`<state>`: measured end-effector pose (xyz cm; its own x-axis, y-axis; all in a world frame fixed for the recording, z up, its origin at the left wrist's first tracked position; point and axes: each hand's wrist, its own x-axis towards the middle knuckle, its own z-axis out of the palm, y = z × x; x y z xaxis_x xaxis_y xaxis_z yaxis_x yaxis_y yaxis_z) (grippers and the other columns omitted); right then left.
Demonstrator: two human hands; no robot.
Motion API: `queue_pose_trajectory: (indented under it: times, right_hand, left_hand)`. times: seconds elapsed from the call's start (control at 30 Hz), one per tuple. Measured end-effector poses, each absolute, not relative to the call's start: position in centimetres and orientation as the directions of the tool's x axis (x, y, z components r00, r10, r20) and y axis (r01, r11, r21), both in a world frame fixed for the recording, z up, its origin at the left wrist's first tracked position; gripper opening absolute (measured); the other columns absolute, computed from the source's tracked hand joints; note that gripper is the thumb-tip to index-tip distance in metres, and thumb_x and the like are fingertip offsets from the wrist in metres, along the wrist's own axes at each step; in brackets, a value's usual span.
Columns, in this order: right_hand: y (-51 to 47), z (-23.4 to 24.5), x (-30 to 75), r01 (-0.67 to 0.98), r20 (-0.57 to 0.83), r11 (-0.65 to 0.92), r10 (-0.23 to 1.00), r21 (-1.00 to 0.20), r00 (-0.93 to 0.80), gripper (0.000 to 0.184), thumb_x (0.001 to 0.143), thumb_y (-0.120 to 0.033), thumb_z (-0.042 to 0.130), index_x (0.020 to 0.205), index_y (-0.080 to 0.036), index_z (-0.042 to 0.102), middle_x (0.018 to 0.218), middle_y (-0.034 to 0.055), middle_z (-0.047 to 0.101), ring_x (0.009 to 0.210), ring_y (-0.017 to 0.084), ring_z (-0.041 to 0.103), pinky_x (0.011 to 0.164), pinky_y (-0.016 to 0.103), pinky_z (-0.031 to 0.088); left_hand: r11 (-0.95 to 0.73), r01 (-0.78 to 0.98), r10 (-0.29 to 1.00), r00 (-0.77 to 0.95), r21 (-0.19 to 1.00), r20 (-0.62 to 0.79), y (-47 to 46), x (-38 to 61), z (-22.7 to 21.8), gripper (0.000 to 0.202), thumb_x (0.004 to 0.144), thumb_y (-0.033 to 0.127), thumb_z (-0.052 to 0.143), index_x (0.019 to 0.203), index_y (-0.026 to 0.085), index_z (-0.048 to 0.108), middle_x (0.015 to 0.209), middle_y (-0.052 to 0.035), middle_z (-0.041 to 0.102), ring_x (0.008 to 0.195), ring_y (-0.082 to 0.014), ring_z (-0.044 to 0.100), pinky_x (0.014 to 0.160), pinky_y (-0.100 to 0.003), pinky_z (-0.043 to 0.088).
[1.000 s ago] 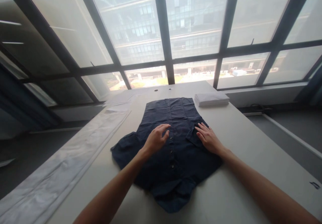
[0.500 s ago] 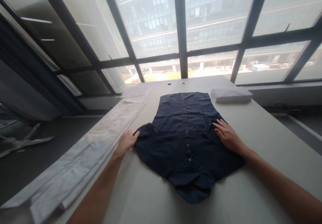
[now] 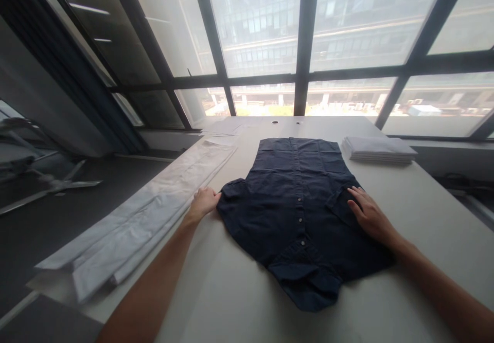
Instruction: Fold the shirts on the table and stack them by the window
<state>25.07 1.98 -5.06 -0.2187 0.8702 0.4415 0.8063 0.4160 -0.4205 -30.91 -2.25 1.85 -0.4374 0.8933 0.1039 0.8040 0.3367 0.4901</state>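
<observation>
A dark navy button-up shirt (image 3: 281, 209) lies spread front side up, its collar toward me and its hem at the far end. My left hand (image 3: 205, 202) is closed at the outer edge of the left-side sleeve, pinching the cloth with its thumb near the edge. My right hand (image 3: 369, 215) rests on the right side of the shirt over the folded-in sleeve, fingers stretched out. Small pale buttons run down the shirt's middle. Some creases cross the cloth.
The shirt lies on a white table (image 3: 216, 291). Long white folded cloths (image 3: 154, 214) lie along its left side. A folded white stack (image 3: 378, 149) sits at the far right. Large windows (image 3: 262, 29) stand behind, with a dark chair base (image 3: 57, 183) on the floor at left.
The view has turned slightly left, so everything appears further right. My left hand stays at the sleeve edge and my right hand stays on the shirt. The shirt looks nearly unchanged.
</observation>
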Motion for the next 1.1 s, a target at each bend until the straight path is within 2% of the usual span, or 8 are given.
queue_pose_trajectory:
  times: [0.27, 0.4, 0.47, 0.5, 0.63, 0.77, 0.97, 1.1]
  right_hand:
    - [1.9, -4.7, 24.9, 0.804, 0.427, 0.405, 0.879, -0.435, -0.211, 0.059, 0.102, -0.052, 0.034, 0.143, -0.014, 0.054, 0.150, 0.0186, 0.051, 0.144, 0.032, 0.041, 0.119, 0.054, 0.035]
    - [1.9, -4.6, 24.8, 0.799, 0.424, 0.406, 0.881, -0.444, -0.212, 0.057, 0.101, -0.052, 0.035, 0.143, -0.017, 0.054, 0.150, 0.0165, 0.051, 0.144, 0.032, 0.041, 0.118, 0.055, 0.035]
    - [1.9, -4.6, 24.8, 0.797, 0.422, 0.402, 0.883, -0.451, -0.207, 0.058, 0.102, -0.053, 0.035, 0.143, -0.016, 0.054, 0.151, 0.0173, 0.051, 0.144, 0.032, 0.041, 0.119, 0.055, 0.035]
    - [1.8, -4.6, 24.8, 0.797, 0.420, 0.401, 0.884, -0.452, -0.206, 0.059, 0.102, -0.053, 0.035, 0.143, -0.015, 0.054, 0.151, 0.0180, 0.050, 0.144, 0.032, 0.041, 0.119, 0.054, 0.034]
    - [1.8, -4.4, 24.8, 0.803, 0.412, 0.400, 0.886, -0.442, -0.214, 0.060, 0.102, -0.052, 0.034, 0.141, -0.013, 0.056, 0.151, 0.0193, 0.049, 0.144, 0.032, 0.041, 0.119, 0.052, 0.034]
    - [1.7, -4.3, 24.7, 0.806, 0.411, 0.400, 0.886, -0.436, -0.217, 0.057, 0.102, -0.051, 0.034, 0.139, -0.014, 0.058, 0.152, 0.0182, 0.049, 0.144, 0.032, 0.041, 0.119, 0.053, 0.035]
    - [1.7, -4.3, 24.7, 0.809, 0.407, 0.402, 0.885, -0.430, -0.224, 0.057, 0.103, -0.051, 0.033, 0.138, -0.014, 0.058, 0.151, 0.0191, 0.049, 0.143, 0.034, 0.042, 0.118, 0.055, 0.036]
    - [1.7, -4.1, 24.7, 0.814, 0.397, 0.395, 0.890, -0.425, -0.225, 0.058, 0.103, -0.051, 0.032, 0.139, -0.013, 0.058, 0.151, 0.0197, 0.048, 0.143, 0.033, 0.041, 0.118, 0.054, 0.036]
  left_hand:
    - [0.234, 0.627, 0.880, -0.461, 0.743, 0.112, -2.3, -28.3, 3.9, 0.023, 0.088, 0.043, 0.047, 0.087, 0.020, 0.050, 0.070, 0.0008, 0.058, 0.070, -0.0184, 0.061, 0.065, -0.029, 0.050]
    - [-0.053, 0.219, 0.972, -0.212, 0.974, 0.100, -3.2, -25.2, 5.5, 0.041, 0.095, 0.057, 0.043, 0.114, 0.021, 0.049, 0.099, -0.0056, 0.069, 0.087, -0.0210, 0.070, 0.083, -0.041, 0.057]
    - [-0.134, 0.048, 0.988, -0.071, 0.990, 0.137, -3.6, -23.7, 5.5, 0.050, 0.095, 0.059, 0.047, 0.128, 0.021, 0.047, 0.112, -0.0101, 0.071, 0.097, -0.0249, 0.071, 0.092, -0.049, 0.055]
    - [-0.161, 0.064, 0.986, -0.041, 0.985, 0.163, -3.8, -23.1, 5.3, 0.052, 0.096, 0.058, 0.049, 0.132, 0.021, 0.046, 0.116, -0.0118, 0.070, 0.102, -0.0262, 0.070, 0.096, -0.051, 0.054]
    - [-0.288, 0.383, 0.955, 0.051, 0.878, 0.292, -3.7, -21.3, 2.9, 0.049, 0.096, 0.045, 0.052, 0.137, 0.018, 0.050, 0.135, -0.0147, 0.064, 0.123, -0.0280, 0.062, 0.109, -0.049, 0.047]
    - [-0.370, 0.692, 0.925, 0.215, 0.619, 0.314, -3.3, -20.4, 0.9, 0.049, 0.099, 0.036, 0.045, 0.144, 0.018, 0.051, 0.148, -0.0097, 0.056, 0.138, -0.0245, 0.050, 0.120, -0.044, 0.036]
    - [-0.358, 0.862, 0.920, 0.260, 0.360, 0.292, -2.8, -20.4, 0.1, 0.055, 0.102, 0.038, 0.041, 0.150, 0.011, 0.044, 0.156, -0.0142, 0.045, 0.147, -0.0286, 0.036, 0.123, -0.051, 0.029]
    - [-0.314, 0.904, 0.914, 0.205, 0.290, 0.350, -2.8, -20.6, 0.1, 0.044, 0.102, 0.038, 0.042, 0.130, 0.013, 0.064, 0.146, -0.0147, 0.055, 0.140, -0.0307, 0.046, 0.119, -0.052, 0.035]
